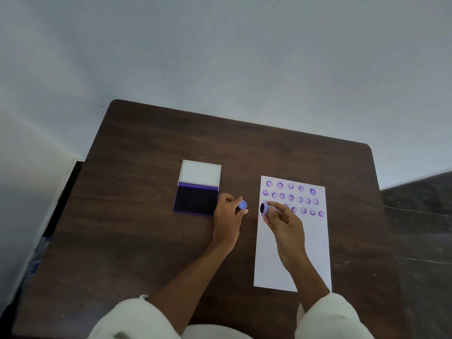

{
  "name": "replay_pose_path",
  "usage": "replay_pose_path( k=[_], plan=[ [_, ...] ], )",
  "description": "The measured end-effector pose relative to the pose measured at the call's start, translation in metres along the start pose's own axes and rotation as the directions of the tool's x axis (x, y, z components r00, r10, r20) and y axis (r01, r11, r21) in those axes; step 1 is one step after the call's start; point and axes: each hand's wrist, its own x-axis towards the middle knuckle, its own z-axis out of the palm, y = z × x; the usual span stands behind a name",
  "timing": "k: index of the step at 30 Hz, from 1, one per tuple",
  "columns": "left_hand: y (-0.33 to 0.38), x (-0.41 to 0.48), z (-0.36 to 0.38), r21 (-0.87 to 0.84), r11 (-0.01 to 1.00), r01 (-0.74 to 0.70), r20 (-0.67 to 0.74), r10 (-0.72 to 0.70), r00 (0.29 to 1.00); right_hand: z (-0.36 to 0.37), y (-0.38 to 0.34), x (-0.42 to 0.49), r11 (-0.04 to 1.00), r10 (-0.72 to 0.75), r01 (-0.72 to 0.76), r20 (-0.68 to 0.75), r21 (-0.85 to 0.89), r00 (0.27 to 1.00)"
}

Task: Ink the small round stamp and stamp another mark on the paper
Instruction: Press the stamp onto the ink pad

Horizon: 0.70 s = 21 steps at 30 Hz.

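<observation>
Two hands, right (285, 222) pinching round plastic stamp (264, 208), left (228, 216) gripping perhaps its cap (242, 205).

Small round stamp (264, 208) tilted, dark face leftward, apparently above marked paper (293, 253).

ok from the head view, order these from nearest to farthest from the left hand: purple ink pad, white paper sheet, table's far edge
From the left hand:
1. Open purple ink pad, right beside it on its left.
2. White paper sheet, across a gap to the right.
3. Dark wooden table's far edge, well beyond.
</observation>
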Motion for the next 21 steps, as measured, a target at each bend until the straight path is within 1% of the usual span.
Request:
replay_pose_path(
  k=[2,4,6,7,8,10,11,12,13,14,16,17,19,21],
  plan=[
    [0.000,-0.001,0.002,0.022,0.999,0.025,0.016,-0.025,1.000,0.001,-0.001,-0.003,1.000,-0.004,0.004,0.011,0.018,1.000],
    [0.000,-0.001,0.000,0.060,0.998,0.015,0.069,-0.019,0.997,0.005,-0.003,-0.005,1.000,-0.014,0.014,0.003,0.023,1.000],
    [-0.001,0.000,-0.007,0.103,0.994,-0.041,0.125,0.028,0.992,0.009,-0.006,-0.007,0.999,-0.036,0.036,-0.005,0.028,0.999],
    [-0.001,0.000,-0.015,0.116,0.990,-0.083,0.132,0.067,0.989,0.012,-0.008,-0.007,0.998,-0.053,0.054,-0.006,0.021,0.999],
    [-0.002,0.000,-0.027,0.121,0.982,-0.142,0.119,0.128,0.985,0.016,-0.010,-0.007,0.998,-0.069,0.069,-0.005,0.008,0.998],
    [-0.014,0.001,-0.055,0.150,0.942,-0.300,0.004,0.303,0.953,0.026,-0.014,-0.007,0.995,-0.093,0.093,0.002,-0.030,0.996],
    [-0.025,0.002,-0.070,0.210,0.908,-0.363,-0.064,0.383,0.921,0.033,-0.015,-0.006,0.992,-0.113,0.114,0.017,-0.055,0.993],
    [-0.038,0.006,-0.087,0.273,0.882,-0.385,-0.116,0.427,0.897,0.041,-0.017,-0.005,0.984,-0.141,0.145,0.043,-0.101,0.989],
    [-0.051,0.009,-0.103,0.308,0.880,-0.362,-0.142,0.419,0.897,0.051,-0.017,-0.004,0.967,-0.184,0.194,0.077,-0.163,0.980],
    [-0.064,0.014,-0.119,0.315,0.897,-0.309,-0.148,0.368,0.918,0.062,-0.018,-0.002,0.941,-0.224,0.246,0.116,-0.232,0.968],
    [-0.088,0.020,-0.140,0.297,0.935,-0.194,-0.097,0.232,0.968,0.083,-0.017,0.004,0.875,-0.300,0.351,0.195,-0.333,0.934],
    [-0.098,0.023,-0.146,0.291,0.942,-0.168,-0.049,0.190,0.981,0.094,-0.017,0.008,0.842,-0.319,0.393,0.246,-0.370,0.915],
    [-0.111,0.024,-0.150,0.309,0.932,-0.191,0.033,0.190,0.981,0.110,-0.018,0.015,0.762,-0.317,0.451,0.340,-0.465,0.885],
    [-0.121,0.023,-0.148,0.344,0.907,-0.243,0.066,0.234,0.970,0.120,-0.017,0.020,0.657,-0.320,0.513,0.412,-0.552,0.853]
  ],
)
